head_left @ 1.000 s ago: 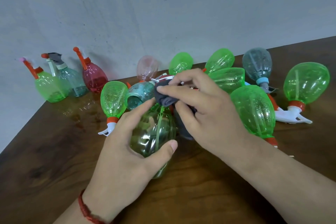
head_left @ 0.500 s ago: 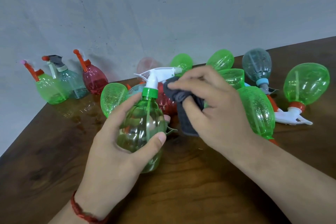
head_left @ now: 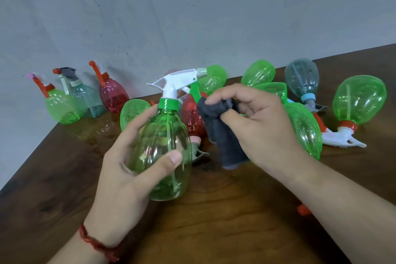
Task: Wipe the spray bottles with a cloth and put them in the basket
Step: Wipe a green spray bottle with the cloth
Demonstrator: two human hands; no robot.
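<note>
- Head view, position: the left hand (head_left: 132, 167) grips the green spray bottle (head_left: 165, 148) round its body, with the thumb across the front and the fingers curled behind. The bottle is held above the wooden table (head_left: 214, 225), near the middle of the frame.
- Orientation: the bottle's long axis stands close to upright. The white trigger head (head_left: 180, 79) is on top, and its nozzle points right.
- The right hand (head_left: 263, 126) pinches a bunched dark grey cloth (head_left: 222, 135) between thumb and curled fingers. The cloth is just beside the bottle's right shoulder, with a narrow gap showing between them.
- Obstructed: the pile of lying bottles (head_left: 360, 100) behind both hands is partly covered, so their count is unclear. A small orange part (head_left: 303, 210) by the right forearm is cut off and cannot be identified.
- A red thread band (head_left: 96, 244) sits on the left wrist.
- Edges: the table's far edge meets the grey wall (head_left: 192, 17); its left edge runs diagonally toward the lower left.
- Three upright bottles (head_left: 87, 100) stand at the far left corner, well apart from the hands.
- Open room: bare tabletop lies below and left of the held bottle.
</note>
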